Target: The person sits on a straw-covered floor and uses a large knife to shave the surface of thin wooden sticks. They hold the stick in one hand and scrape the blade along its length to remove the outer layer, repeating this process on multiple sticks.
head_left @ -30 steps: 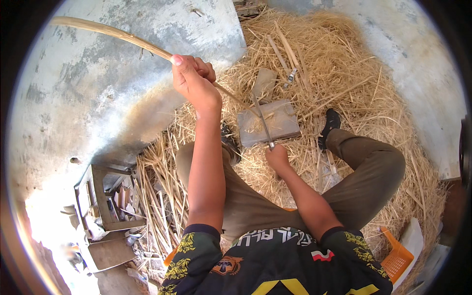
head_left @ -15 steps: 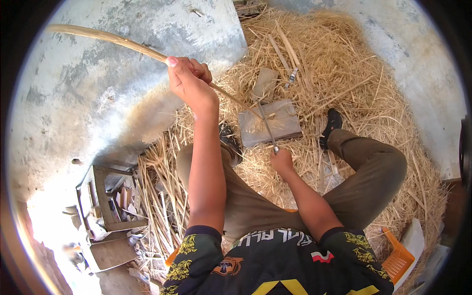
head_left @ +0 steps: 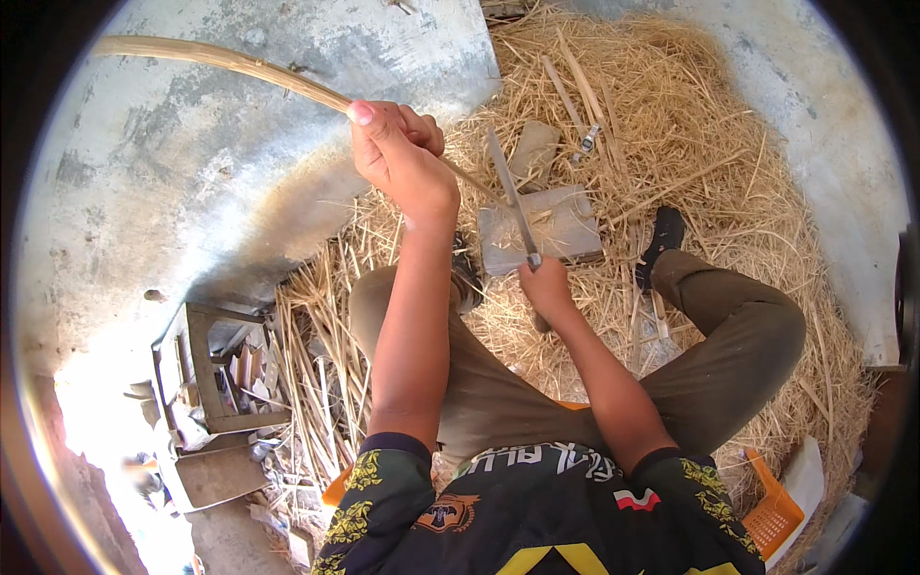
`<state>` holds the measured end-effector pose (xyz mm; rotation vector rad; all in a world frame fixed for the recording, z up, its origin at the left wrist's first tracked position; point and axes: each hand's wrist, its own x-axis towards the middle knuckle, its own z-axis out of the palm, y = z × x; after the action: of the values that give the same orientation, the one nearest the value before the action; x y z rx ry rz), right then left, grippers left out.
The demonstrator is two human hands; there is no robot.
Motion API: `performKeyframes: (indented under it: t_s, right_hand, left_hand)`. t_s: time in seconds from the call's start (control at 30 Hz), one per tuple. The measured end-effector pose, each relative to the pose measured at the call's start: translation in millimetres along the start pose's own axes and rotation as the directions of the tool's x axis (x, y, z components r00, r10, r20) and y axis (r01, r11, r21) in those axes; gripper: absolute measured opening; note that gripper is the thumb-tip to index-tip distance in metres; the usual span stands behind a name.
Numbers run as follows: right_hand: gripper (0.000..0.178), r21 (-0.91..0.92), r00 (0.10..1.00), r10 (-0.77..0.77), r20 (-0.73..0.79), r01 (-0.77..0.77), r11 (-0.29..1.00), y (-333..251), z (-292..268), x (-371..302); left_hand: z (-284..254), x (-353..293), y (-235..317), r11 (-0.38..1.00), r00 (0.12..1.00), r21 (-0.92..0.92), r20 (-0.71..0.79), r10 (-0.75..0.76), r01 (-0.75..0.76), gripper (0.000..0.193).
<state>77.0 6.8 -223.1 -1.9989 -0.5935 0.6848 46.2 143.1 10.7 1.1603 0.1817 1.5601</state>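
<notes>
Strip [head_left: 278, 74] beside knife [head_left: 514, 196]

Your right hand [head_left: 544, 287], fingers curled round it, holds the knife over the block [head_left: 563, 230]. Farther out, your left hand [head_left: 404, 161] pinches the strip between thumb and fingers, its low end near the knife; contact is unclear. You're seemingly shaving it; another stroke would want a steady angle.

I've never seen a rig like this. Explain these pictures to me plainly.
There is no machine here, just two bare hands. A fisheye camera worn on the head looks down on them, so straight edges appear bent.

The left hand is raised, its grip closed around a long pale strip. The right hand holds a knife by its handle, the blade pointing away from the body. The strip's lower end reaches the blade above a flat block; contact is hard to tell.

Straw-like shavings cover much of the floor, with a wristwatch beyond the block.
</notes>
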Motion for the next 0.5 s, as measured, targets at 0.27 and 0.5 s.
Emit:
performKeyframes:
  t_s: [0.27, 0.5]
  right_hand:
    - [0.027, 0.101, 0.993, -0.081, -0.084, 0.09, 0.991, -49, -17, -11]
    - [0.025, 0.057, 0.999, -0.025, -0.045, 0.028, 0.998, -16, -1, -7]
  left_hand:
    - [-6, 5, 0, 0.954, 0.896, -0.118, 0.392, -0.209, 0.274, 0.06]
    - [-13, 9, 0, 0.958, 0.945, -0.135, 0.246, -0.214, 0.252, 0.062]
